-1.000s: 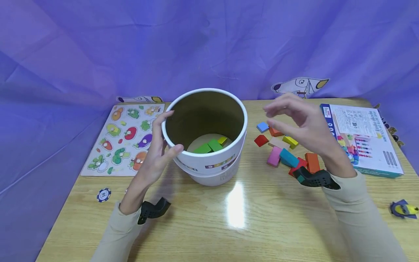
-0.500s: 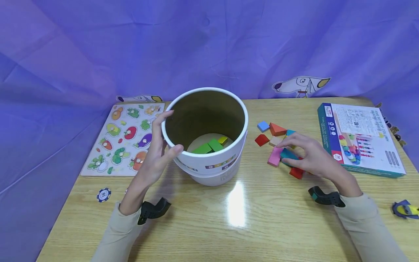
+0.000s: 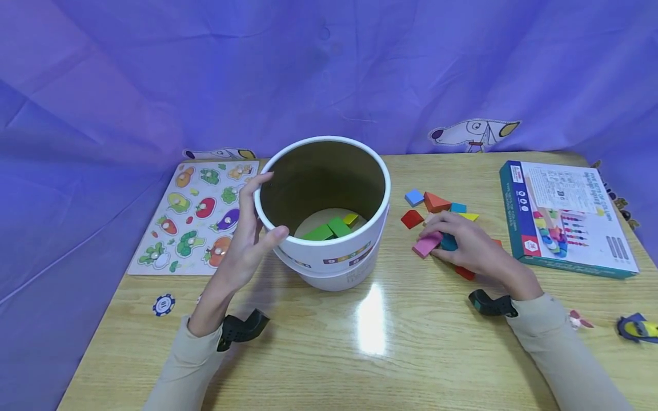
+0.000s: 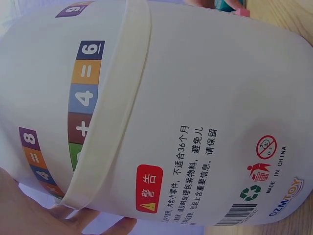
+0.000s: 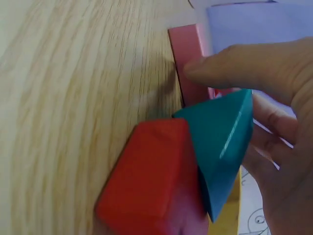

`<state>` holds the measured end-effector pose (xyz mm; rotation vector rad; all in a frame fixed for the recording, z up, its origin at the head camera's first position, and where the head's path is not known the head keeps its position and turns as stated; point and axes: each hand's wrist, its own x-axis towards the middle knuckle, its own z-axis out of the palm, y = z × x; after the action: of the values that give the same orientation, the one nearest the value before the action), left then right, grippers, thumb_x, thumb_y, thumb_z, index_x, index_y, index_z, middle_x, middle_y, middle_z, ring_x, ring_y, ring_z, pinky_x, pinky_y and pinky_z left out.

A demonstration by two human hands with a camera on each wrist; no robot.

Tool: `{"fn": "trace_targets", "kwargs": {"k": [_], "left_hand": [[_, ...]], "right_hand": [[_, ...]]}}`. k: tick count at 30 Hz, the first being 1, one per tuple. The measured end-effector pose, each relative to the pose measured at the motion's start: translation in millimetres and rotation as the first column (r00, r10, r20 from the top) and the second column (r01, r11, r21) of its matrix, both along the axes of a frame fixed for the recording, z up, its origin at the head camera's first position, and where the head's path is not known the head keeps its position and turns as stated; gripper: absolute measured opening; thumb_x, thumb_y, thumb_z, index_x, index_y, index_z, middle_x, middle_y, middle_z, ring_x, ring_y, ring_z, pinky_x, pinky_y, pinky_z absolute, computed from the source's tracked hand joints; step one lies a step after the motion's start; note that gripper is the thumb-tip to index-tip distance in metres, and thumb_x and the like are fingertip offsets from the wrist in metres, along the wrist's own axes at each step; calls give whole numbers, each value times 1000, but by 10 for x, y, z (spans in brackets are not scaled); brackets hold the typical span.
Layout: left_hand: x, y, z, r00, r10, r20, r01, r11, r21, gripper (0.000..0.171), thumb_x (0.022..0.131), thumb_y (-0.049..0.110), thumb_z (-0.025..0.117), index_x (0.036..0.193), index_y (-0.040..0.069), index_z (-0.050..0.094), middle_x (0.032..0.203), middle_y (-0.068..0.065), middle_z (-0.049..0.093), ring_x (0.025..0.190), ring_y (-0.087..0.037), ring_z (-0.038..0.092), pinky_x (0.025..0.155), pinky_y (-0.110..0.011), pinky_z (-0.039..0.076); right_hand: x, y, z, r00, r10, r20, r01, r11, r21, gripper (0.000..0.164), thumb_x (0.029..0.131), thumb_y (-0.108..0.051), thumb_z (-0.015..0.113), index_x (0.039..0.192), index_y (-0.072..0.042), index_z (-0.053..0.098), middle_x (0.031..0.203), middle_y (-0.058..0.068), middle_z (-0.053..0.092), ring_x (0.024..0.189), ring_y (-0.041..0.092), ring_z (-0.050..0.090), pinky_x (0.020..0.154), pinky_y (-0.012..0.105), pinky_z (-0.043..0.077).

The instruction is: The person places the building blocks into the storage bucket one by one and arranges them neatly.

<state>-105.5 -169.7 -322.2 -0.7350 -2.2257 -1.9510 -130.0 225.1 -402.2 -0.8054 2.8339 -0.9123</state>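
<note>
A white bucket (image 3: 336, 279) stands mid-table, tipped a little towards me in the head view. My left hand (image 3: 239, 254) holds its left side at the rim, thumb in front and fingers along the edge. Green blocks (image 3: 320, 232) and a yellow block (image 3: 350, 219) lie inside. My right hand (image 3: 469, 242) pinches a pink block (image 3: 424, 246) between thumb and fingers, low over the table. Under that palm are a teal triangular block (image 5: 220, 137) and a red block (image 5: 146, 176), both partly hidden in the head view.
Around the right hand lie a blue block (image 3: 414, 197), an orange triangle (image 3: 437, 202), a dark red block (image 3: 412, 219) and a yellow triangle (image 3: 469, 217). A boxed game (image 3: 570, 222) lies far right, a vegetable puzzle board (image 3: 192, 217) left, a poker chip (image 3: 164, 305) nearer.
My right hand has come down from above the blocks, and its fingers have closed on the pink block, which has turned slightly. My left hand stays on the bucket.
</note>
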Motion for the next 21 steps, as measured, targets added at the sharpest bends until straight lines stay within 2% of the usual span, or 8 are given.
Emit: {"fn": "trace_targets", "kwargs": {"k": [7, 14, 18, 21], "left_hand": [[5, -4, 2, 1000, 7, 6, -7, 1000, -3, 78, 87, 28, 65, 150, 21, 19, 157, -2, 19, 144, -30, 22, 113, -64, 19], [10, 0, 2, 1000, 17, 21, -17, 1000, -5, 78, 86, 24, 64, 150, 21, 19, 157, 0, 20, 144, -26, 22, 113, -63, 19], [10, -2, 3, 1000, 20, 24, -20, 1000, -3, 78, 85, 22, 64, 150, 22, 19, 156, 2, 21, 144, -25, 23, 114, -63, 18], [5, 1, 9, 1000, 17, 26, -17, 1000, -8, 78, 86, 22, 64, 150, 22, 19, 156, 2, 20, 144, -25, 22, 114, -63, 17]], "right_hand": [[-18, -103, -3, 1000, -24, 9, 23, 998, 56, 33, 78, -4, 79, 110, -10, 71, 119, 11, 61, 116, 31, 52, 99, 54, 47], [26, -173, -14, 998, 34, 60, -36, 999, 33, 38, 77, -8, 81, 112, -12, 70, 116, 7, 66, 116, 29, 56, 100, 53, 47], [21, -172, 0, 997, 19, 73, -20, 1000, 15, 39, 76, -12, 83, 113, -15, 70, 116, 6, 66, 114, 27, 57, 98, 51, 49], [21, -151, 102, 997, 4, 76, -2, 1000, -21, 41, 75, -11, 83, 114, -15, 70, 117, 5, 66, 110, 25, 56, 92, 49, 52]]}}
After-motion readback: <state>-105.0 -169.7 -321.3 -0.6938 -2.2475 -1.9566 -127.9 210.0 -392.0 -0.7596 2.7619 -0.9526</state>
